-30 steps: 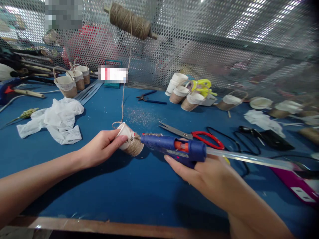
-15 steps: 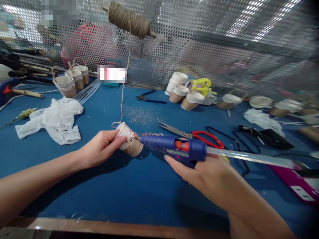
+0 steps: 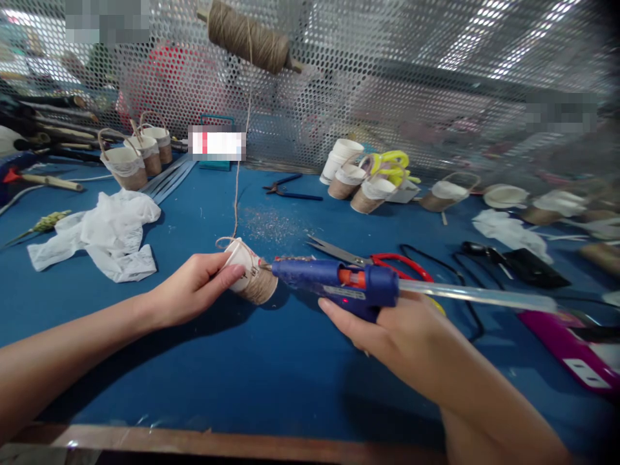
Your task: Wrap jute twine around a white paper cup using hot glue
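Note:
My left hand grips a white paper cup by its rim, thumb outside, holding it tilted above the blue table. Brown twine is wound around the cup's lower part. From it a strand of twine runs up to a large spool. In my right hand is a blue glue gun, its nozzle at the cup's side by the edge of the winding; whether it touches I cannot tell. A clear glue stick juts from the gun's back. Its trigger is hidden by my fingers.
Red-handled scissors lie behind the glue gun, with pliers farther back. White lace is heaped on the left. Twine-wrapped cups stand along the back. A black cord and a magenta power strip are at right.
The glue gun and my right hand have shifted very slightly left in view. The cup stays in my left hand, nearly still.

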Demonstrator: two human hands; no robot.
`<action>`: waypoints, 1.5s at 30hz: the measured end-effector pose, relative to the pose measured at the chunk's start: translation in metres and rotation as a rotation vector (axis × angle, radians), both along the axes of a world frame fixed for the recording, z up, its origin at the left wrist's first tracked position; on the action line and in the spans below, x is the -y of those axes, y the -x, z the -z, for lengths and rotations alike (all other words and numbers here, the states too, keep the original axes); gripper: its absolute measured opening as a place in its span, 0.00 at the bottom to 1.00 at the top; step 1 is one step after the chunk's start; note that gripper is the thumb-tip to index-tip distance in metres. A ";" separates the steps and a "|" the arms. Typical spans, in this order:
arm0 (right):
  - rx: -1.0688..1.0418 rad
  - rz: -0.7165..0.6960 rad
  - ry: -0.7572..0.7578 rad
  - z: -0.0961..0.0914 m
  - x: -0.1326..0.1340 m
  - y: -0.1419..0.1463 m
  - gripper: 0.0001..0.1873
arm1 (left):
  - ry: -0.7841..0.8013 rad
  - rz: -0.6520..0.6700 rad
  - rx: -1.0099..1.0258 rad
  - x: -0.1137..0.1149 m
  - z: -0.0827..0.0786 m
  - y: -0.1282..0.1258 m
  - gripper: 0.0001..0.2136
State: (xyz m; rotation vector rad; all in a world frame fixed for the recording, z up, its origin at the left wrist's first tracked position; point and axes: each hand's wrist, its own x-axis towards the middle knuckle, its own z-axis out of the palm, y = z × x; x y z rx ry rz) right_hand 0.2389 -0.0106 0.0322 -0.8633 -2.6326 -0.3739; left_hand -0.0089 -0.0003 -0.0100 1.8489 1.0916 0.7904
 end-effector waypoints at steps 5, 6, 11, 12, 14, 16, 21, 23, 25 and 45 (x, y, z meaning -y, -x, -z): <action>-0.096 0.100 0.281 -0.003 -0.007 0.002 0.15 | -0.001 0.008 -0.016 0.000 -0.001 0.000 0.15; -0.108 0.121 0.313 -0.003 -0.007 0.003 0.14 | -0.004 0.007 -0.024 0.000 -0.001 0.001 0.15; -0.226 0.355 0.566 -0.009 -0.007 0.012 0.16 | -0.008 0.011 -0.055 0.000 0.000 0.001 0.15; -0.252 0.400 0.634 -0.011 -0.006 0.013 0.16 | -0.007 0.012 -0.059 0.000 0.000 0.001 0.15; -0.293 0.444 0.731 -0.013 -0.006 0.016 0.19 | -0.011 0.011 -0.061 -0.001 0.001 0.001 0.15; -0.318 0.453 0.779 -0.014 -0.006 0.017 0.22 | -0.022 0.008 -0.065 -0.001 0.001 0.002 0.15; -0.287 0.435 0.741 -0.013 -0.002 0.013 0.24 | -0.040 0.023 -0.046 0.000 0.001 0.002 0.14; -0.286 0.415 0.732 -0.013 -0.001 0.011 0.24 | -0.045 0.033 -0.037 -0.001 0.001 0.002 0.14; -0.311 0.406 0.764 -0.013 -0.001 0.011 0.24 | -0.050 0.039 -0.038 -0.001 0.001 0.002 0.14; -0.133 0.038 0.177 -0.002 -0.001 0.005 0.21 | -0.040 -0.021 -0.015 -0.001 0.000 -0.001 0.16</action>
